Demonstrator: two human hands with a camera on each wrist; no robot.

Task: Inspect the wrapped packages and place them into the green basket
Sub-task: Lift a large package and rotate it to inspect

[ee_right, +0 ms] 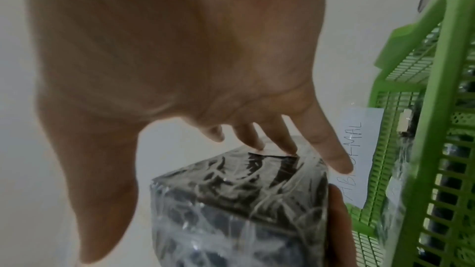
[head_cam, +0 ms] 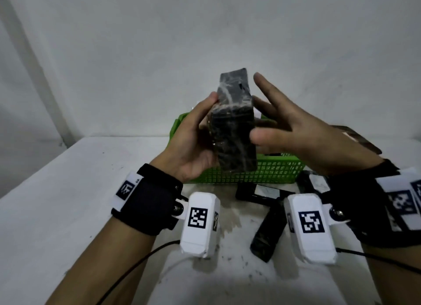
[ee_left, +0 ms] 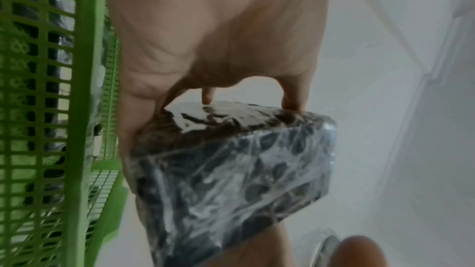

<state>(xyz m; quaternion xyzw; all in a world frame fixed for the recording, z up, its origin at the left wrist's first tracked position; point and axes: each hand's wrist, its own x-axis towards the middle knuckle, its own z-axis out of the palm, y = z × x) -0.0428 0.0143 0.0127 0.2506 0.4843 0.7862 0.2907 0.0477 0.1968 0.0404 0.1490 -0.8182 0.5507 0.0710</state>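
While the white table (head_cam: 57, 202) carries the green basket (head_cam: 273, 170) at its far side, a black wrapped package (head_cam: 232, 127) stands upright above the basket's near wall. Left hand (head_cam: 193, 142) grips it, thumb and fingers curled around. Right hand (head_cam: 303, 131) has fingers spread straight, fingertips (ee_right: 257, 143) touching the wrap. Further dark packages (head_cam: 268, 229) lie on the table just before the basket. A paper label (ee_right: 359, 149) is fixed to the basket wall.

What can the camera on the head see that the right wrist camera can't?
Only the head view shows more dark wrapped packages lying on the white table, and the white wrist cameras. Only the right wrist view shows a white paper label with handwriting on the green plastic basket. Both show the left hand holding the black plastic-wrapped package, with the right hand open beside it.
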